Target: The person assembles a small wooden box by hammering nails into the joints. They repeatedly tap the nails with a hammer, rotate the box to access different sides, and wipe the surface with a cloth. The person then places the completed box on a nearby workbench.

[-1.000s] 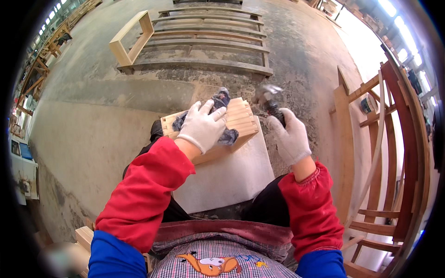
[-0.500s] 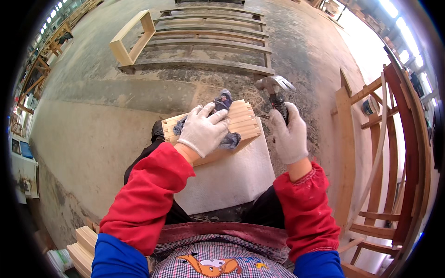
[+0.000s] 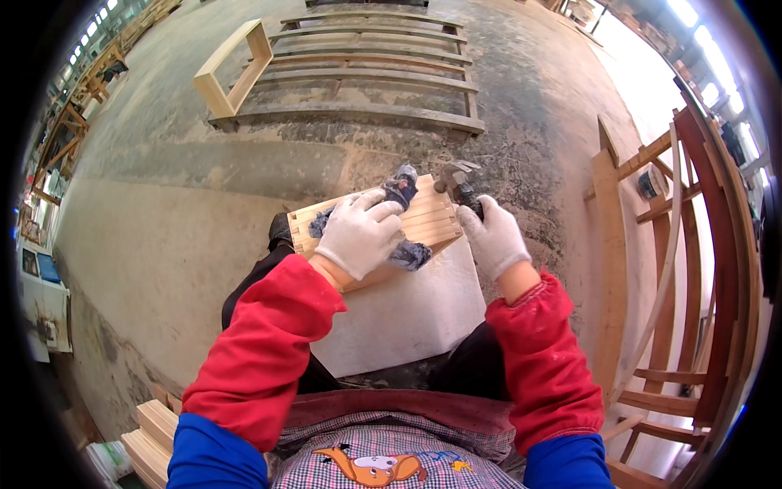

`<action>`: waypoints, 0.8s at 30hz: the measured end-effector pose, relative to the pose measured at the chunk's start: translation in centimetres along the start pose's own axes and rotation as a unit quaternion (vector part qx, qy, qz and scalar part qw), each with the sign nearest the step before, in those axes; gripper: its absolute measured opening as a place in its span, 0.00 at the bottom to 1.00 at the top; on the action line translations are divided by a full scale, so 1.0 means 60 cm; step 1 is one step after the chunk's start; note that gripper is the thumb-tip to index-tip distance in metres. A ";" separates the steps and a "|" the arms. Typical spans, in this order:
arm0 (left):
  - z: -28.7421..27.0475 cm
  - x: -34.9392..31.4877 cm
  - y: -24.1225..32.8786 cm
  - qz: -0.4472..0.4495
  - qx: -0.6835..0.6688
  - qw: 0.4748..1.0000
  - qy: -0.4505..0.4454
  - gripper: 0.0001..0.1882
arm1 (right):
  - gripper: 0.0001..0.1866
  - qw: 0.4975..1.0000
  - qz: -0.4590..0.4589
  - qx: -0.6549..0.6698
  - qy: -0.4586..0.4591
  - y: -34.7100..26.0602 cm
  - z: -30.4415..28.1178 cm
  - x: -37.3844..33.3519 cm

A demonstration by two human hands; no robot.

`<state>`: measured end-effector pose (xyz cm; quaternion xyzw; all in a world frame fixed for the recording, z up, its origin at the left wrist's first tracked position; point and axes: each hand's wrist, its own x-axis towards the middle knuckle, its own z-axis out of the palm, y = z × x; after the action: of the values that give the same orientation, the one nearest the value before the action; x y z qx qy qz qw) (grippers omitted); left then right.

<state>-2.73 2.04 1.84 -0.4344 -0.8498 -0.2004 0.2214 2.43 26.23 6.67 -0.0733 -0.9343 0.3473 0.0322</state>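
Note:
A pale wooden piece [image 3: 436, 222], box-like with notched joints along its ends, lies at an angle in front of me. A crumpled dark cloth [image 3: 401, 187] is spread across its top. My left hand [image 3: 358, 236], in a white glove, is closed over the cloth and presses it against the wood. In my gloved right hand [image 3: 494, 239] is a claw hammer [image 3: 467, 196], gripped by its dark handle. The hammer's head is beside the far right corner of the wood; whether it touches, I cannot tell. The cloth under my left palm is hidden.
A white-topped support [image 3: 407, 318] is under the wooden piece, between my knees. Ahead lies a slatted pallet [image 3: 375, 75] with an open wooden frame [image 3: 213, 92] at its left. Wooden racking [image 3: 607, 269] stands at right; stacked boards [image 3: 152, 436] are at lower left.
The hammer has come down and to the left, toward the wood's far right corner. My right hand has moved slightly left with it. My left hand stays on the cloth.

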 end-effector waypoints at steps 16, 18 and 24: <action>0.007 -0.002 0.000 -0.013 0.004 1.000 0.018 0.07 | 0.16 0.981 0.058 0.144 0.113 -0.010 -0.034 -0.071; 0.006 0.000 0.000 -0.011 -0.001 1.000 0.016 0.07 | 0.17 0.985 0.014 0.153 0.083 -0.009 -0.030 -0.070; 0.005 0.004 -0.003 -0.002 0.010 1.000 0.017 0.06 | 0.17 0.998 -0.010 0.007 0.069 0.010 -0.024 -0.072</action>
<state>-3.05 2.24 1.70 -0.4265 -0.8490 -0.1994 0.2399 6.91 26.91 7.33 -0.0879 -0.9281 0.3474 0.1009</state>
